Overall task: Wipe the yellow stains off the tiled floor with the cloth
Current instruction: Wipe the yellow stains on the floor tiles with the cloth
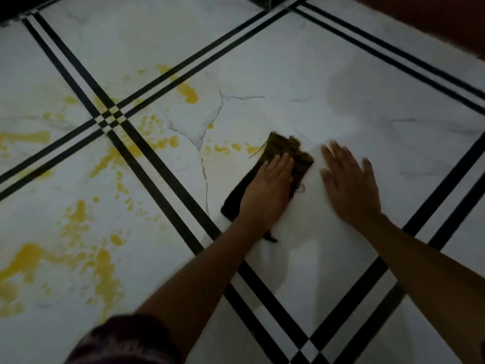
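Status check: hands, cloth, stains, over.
Left hand flat on cloth. Right hand flat on bare tile beside it. Stains spread left of cloth, unwiped. Nothing blocks them.

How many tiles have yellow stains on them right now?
4, around the black-line crossing: far tile, left tile, near-left tile, and the tile under the cloth. More may lie outside view.

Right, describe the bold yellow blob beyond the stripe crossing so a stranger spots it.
Start at the stained crossing of double black stripes. Follow the pair running up-right; the blob sits just below it. It's solid deep yellow; its neighbours are faint specks.
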